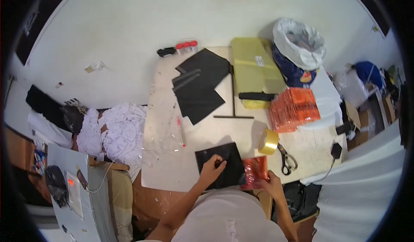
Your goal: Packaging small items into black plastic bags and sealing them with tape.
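At table's near edge | left hand [212, 167] pinching black sheet [221, 168] | right hand [271, 182] gripping red packet [255, 171] | scissors [286, 159] beside

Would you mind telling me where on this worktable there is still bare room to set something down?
Bare patches: the table's left strip, between the red pen and the left edge, and the middle stretch between the stacked black sheets and the black sheet under the left hand. It is crowded on the right, around the yellow tape roll, scissors and orange packet stack.
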`<action>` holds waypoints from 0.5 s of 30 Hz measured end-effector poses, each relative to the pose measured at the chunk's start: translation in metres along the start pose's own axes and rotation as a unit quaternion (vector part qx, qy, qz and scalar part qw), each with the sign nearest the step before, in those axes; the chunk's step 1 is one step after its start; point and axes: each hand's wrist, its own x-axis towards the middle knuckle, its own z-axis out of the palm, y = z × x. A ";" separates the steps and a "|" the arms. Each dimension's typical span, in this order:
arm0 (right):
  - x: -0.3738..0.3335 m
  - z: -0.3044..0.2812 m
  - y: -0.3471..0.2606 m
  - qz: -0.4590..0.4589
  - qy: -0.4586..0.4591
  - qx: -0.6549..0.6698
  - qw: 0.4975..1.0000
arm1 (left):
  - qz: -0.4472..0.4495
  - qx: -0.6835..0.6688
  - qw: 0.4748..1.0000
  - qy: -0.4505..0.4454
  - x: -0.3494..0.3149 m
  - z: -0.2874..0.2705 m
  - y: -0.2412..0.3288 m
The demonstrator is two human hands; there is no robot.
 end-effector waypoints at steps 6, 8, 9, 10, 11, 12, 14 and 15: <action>-0.018 -0.041 -0.070 -0.013 0.002 -0.042 0.999 | 0.084 0.001 0.995 0.062 0.001 -0.008 0.009; -0.020 -0.045 -0.083 -0.022 -0.001 0.003 1.000 | 0.078 0.029 0.994 0.077 0.003 -0.014 0.014; -0.023 -0.042 -0.092 0.017 -0.023 0.136 0.990 | 0.085 -0.006 0.992 0.091 0.003 -0.014 0.018; -0.021 -0.040 -0.098 0.055 -0.047 0.267 0.961 | 0.088 -0.009 0.992 0.094 0.009 -0.014 0.023; -0.013 -0.041 -0.100 0.063 -0.104 0.303 0.945 | 0.099 -0.005 0.990 0.099 0.016 -0.015 0.029; -0.011 -0.037 -0.102 0.059 -0.104 0.302 0.946 | 0.111 0.001 0.989 0.102 0.019 -0.018 0.035; -0.007 -0.024 -0.105 -0.015 -0.146 0.264 0.953 | 0.118 0.005 0.988 0.104 0.023 -0.018 0.044; -0.001 -0.017 -0.100 0.039 -0.186 0.330 0.925 | 0.134 0.027 0.984 0.115 0.025 -0.019 0.062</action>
